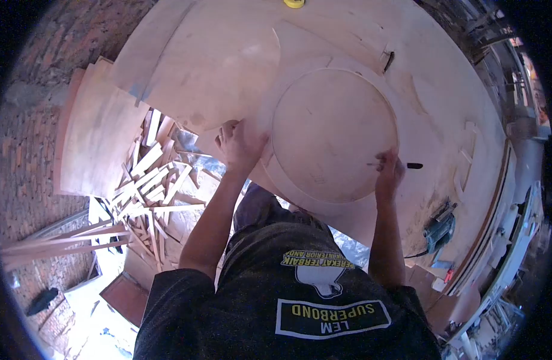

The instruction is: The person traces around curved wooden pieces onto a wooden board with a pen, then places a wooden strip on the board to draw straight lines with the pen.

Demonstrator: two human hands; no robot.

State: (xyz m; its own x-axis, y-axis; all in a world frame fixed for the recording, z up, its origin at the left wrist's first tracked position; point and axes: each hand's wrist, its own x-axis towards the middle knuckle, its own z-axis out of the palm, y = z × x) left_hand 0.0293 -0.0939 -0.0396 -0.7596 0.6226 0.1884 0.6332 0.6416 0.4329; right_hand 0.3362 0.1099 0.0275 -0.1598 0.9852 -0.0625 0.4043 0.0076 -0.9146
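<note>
A large wooden sheet (pixel 228 78) lies in front of me. On it is a wooden ring (pixel 278 174), with a round area of wood (pixel 330 132) showing inside. My left hand (pixel 243 144) is on the ring's left side, fingers apart. My right hand (pixel 389 171) is at the ring's lower right, its fingers closed round a thin tool with a dark handle (pixel 414 165); the tool's thin end points left over the round area. What kind of tool it is I cannot tell.
A dark green power tool (pixel 439 231) with a cable lies at the right. A yellow round object (pixel 294 3) sits at the far edge. Wood offcuts (pixel 153 186) are heaped on the floor at the left, near a leaning panel (pixel 96 132) and a brick wall (pixel 27 150).
</note>
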